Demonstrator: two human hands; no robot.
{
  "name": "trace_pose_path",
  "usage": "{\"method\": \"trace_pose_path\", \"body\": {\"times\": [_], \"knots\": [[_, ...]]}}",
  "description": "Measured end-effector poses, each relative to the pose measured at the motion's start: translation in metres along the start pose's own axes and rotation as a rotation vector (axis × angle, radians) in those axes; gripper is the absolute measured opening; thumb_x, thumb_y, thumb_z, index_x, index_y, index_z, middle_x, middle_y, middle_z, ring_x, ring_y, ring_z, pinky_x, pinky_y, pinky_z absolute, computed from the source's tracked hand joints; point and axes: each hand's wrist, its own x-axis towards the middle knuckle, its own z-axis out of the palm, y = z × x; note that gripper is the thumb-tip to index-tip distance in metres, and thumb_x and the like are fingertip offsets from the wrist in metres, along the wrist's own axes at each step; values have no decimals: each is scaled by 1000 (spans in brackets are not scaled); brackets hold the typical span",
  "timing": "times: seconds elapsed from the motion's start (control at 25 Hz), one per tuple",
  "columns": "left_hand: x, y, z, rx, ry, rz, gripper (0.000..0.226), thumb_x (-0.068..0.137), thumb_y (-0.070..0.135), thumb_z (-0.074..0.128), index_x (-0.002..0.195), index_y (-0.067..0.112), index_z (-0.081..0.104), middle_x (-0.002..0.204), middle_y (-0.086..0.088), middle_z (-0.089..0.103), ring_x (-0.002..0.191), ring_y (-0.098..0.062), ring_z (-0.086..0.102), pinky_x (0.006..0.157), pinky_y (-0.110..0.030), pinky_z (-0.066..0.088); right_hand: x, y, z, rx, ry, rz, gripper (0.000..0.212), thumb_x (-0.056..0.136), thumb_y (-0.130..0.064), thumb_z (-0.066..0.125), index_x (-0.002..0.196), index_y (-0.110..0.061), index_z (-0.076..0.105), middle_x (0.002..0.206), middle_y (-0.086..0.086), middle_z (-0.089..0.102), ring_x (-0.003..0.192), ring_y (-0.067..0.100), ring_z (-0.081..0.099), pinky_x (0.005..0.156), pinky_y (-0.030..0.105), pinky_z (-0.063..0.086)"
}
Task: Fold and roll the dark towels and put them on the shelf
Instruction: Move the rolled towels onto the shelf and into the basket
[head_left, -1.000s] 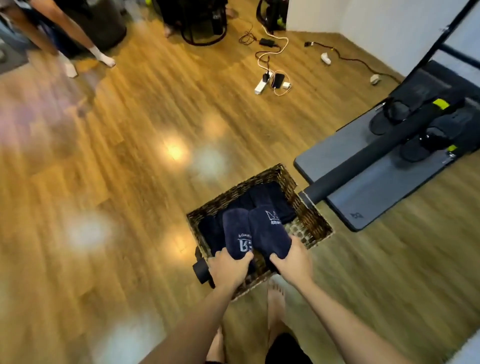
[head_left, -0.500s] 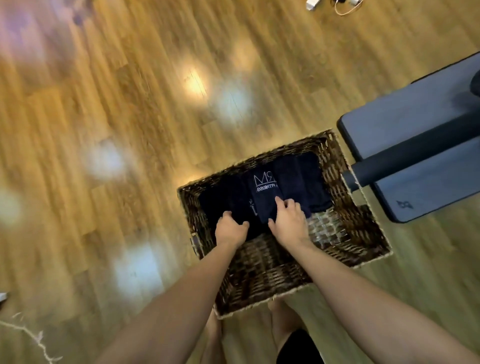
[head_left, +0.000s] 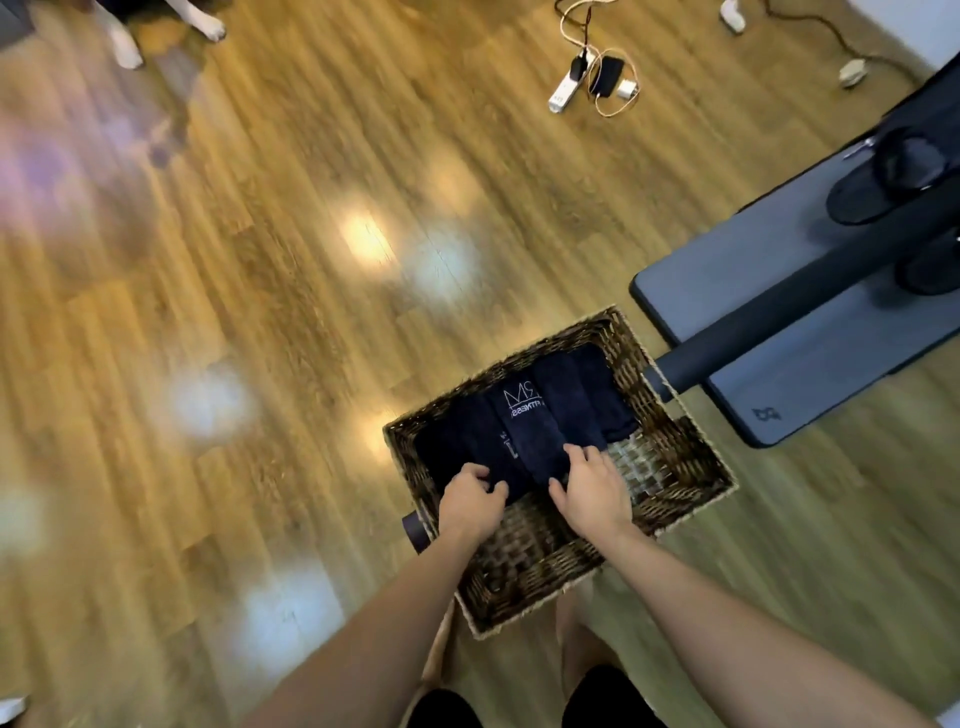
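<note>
Basket: woven wicker, rectangular, on wood floor; far half filled, near half bare weave.
Dark towels: rolled, lying side by side in the far half of the basket; white logo on one roll.
Left hand: inside the basket at near end of left rolls; fingers curled against the towel ends; whether gripping, cannot tell.
Right hand: resting on near end of middle roll; fingers spread, loosely bent, thumb at roll's end.
Dark cylinder: just outside basket's left wall.
Grey mat: right of the basket, black roller lying across it.
</note>
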Motion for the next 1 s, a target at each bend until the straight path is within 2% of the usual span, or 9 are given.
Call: {"method": "trace_pose_path", "body": {"times": [0.16,0.32,0.44,0.6,0.8,0.92,1.0], "knots": [[-55,-9,-34,48,-71,219,31,92,42,58,116,23,59,96,11,65,89,-9,61,76,-24,46,-67,-16,-24,83,65,95,51,93,-40,55,137,-17,45,130,7,55,123,25,50,103,36,42],[-112,-42,-71,166,-188,478,16,94,35,59,106,24,59,86,13,62,87,-10,61,75,-24,45,-162,-48,-25,213,153,307,45,93,-40,54,132,-17,50,126,8,58,117,26,55,94,34,46],[-149,-64,-75,302,-267,673,18,94,33,59,106,21,62,86,10,61,87,-12,60,75,-25,45,-234,-68,-5,319,203,467,42,91,-40,55,127,-18,55,122,9,62,112,29,59,88,36,50],[-208,-77,-58,487,-360,908,23,93,34,59,109,18,64,90,8,64,86,-12,60,77,-24,44,-331,-77,25,423,375,685,43,90,-40,54,128,-21,55,125,6,62,114,27,59,91,35,49],[-301,-102,-4,705,-495,1232,22,92,36,59,107,21,65,91,10,64,94,-15,65,82,-26,49,-474,-79,84,611,722,993,41,91,-40,58,126,-18,58,122,3,63,111,22,60,88,29,45],[-362,-169,22,887,-629,1377,19,94,33,58,105,19,64,88,9,61,85,-12,60,72,-23,43,-570,-115,162,760,843,1214,40,90,-43,57,123,-21,59,117,2,65,107,22,61,85,30,48],[-394,-234,34,1021,-721,1415,17,94,33,59,103,20,63,87,8,61,84,-14,60,73,-24,44,-622,-154,229,901,864,1356,39,89,-44,57,121,-21,60,113,0,66,104,20,62,84,30,50]]}}
